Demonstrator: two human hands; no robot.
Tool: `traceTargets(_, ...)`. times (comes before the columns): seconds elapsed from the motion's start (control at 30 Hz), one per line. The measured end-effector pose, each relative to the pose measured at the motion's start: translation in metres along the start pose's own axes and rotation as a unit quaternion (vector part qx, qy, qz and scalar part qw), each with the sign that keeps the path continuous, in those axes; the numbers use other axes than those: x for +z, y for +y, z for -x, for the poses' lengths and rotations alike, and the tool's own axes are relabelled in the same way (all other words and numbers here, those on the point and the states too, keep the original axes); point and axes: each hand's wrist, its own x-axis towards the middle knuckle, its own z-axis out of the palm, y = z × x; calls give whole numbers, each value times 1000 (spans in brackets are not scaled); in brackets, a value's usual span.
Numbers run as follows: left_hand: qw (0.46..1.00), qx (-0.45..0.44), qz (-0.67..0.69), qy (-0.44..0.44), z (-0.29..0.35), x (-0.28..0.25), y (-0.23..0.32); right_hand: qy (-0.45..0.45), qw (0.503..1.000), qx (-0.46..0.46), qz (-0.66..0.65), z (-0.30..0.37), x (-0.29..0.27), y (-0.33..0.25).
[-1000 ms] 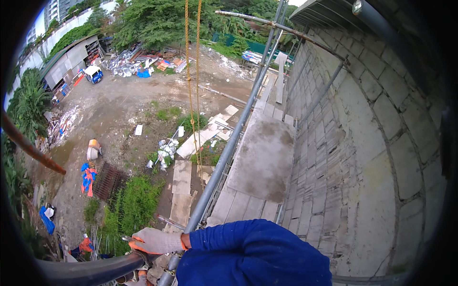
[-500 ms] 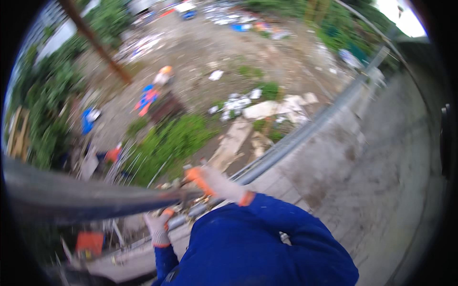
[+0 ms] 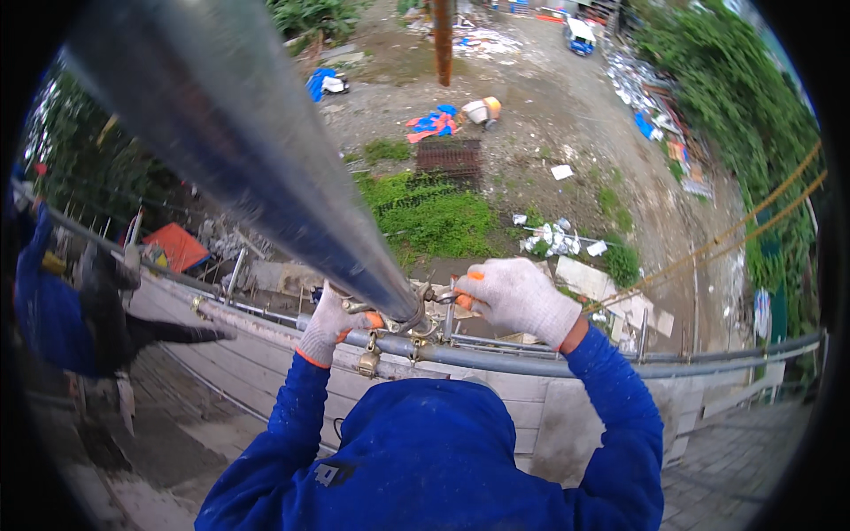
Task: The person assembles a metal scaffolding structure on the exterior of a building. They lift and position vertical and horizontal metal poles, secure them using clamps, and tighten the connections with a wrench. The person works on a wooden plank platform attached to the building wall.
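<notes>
Above a dirt yard [image 3: 536, 124], a worker's gloved right hand [image 3: 529, 299] pinches a small metal piece [image 3: 445, 298] between its fingers, beside a clamp [image 3: 427, 333] where a thick steel pole [image 3: 292, 186] meets a scaffold pipe [image 3: 496, 357]. The gloved left hand [image 3: 326, 329] curls near the pole's foot; whether its fingers grip anything is unclear.

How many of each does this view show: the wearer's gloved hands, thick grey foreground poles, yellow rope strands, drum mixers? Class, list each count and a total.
Left gloved hand and right gloved hand: 2
Thick grey foreground pole: 1
Yellow rope strands: 2
Drum mixer: 1
Total: 6
</notes>
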Motion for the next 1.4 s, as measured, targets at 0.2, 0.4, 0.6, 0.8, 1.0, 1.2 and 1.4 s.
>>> traceTargets(0.2, 999, -11, 46, 21, 3, 25, 41, -78, 974, -189, 101, -49, -29, 18)
traceTargets(0.4, 995, 39, -60, 76, 13, 17, 22, -110, 923, -333, 158, -89, -39, 21)
traceTargets(0.6, 990, 71, -103, 72, 12, 23, 30, 6, 958, -158, -238, -48, 75, 62)
traceTargets(0.8, 995, 54, -29, 76, 13, 23, 37, 150, 520, 297, -787, 0, 157, -62)
traceTargets(1.0, 997, 24, 57, 45, 5, 23, 31, 60, 88, 376, -920, -8, 76, -111)
traceTargets(1.2, 999, 23, 42, 19, 1, 23, 33, 105, 197, 331, -917, 23, 91, -114)
traceTargets(1.4, 998, -24, 53, 22, 2, 24, 37, 142, 927, 185, -296, 41, 103, -22)
